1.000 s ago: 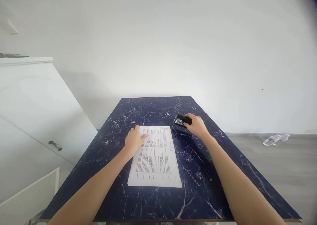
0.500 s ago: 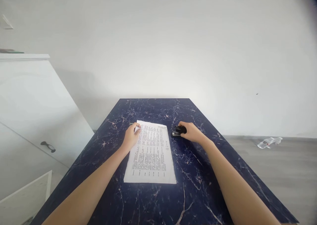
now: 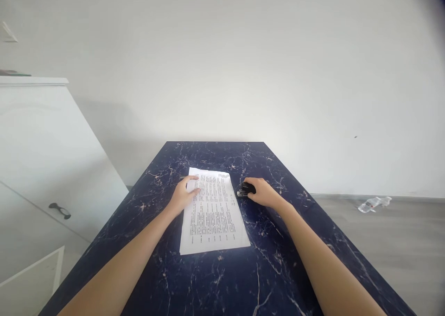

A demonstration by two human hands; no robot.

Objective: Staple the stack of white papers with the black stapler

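Note:
A printed sheet of paper (image 3: pixel 212 214) lies on the dark blue marbled table, turned slightly askew. My left hand (image 3: pixel 181 195) rests over its left edge, thumb and index finger spread apart on the page. Just right of the sheet, my right hand (image 3: pixel 262 192) is wrapped round a small black stapler (image 3: pixel 247 188), whose front end points left toward the paper. My fingers cover the stapler's rear part. Something small and greyish peeks out by the paper's upper left corner, too little of it showing to name.
The dark table (image 3: pixel 222 283) narrows toward a pale wall (image 3: pixel 222 66). At left stands a white cabinet (image 3: pixel 41 144) with a dark handle (image 3: pixel 60 211). Clear plastic bottles (image 3: pixel 373 204) lie on the grey floor to the right.
The paper has turned a little, its lower end swinging right. My left fingers have gone from pinching its edge to lying spread on it. The stapler, still held, has moved slightly left.

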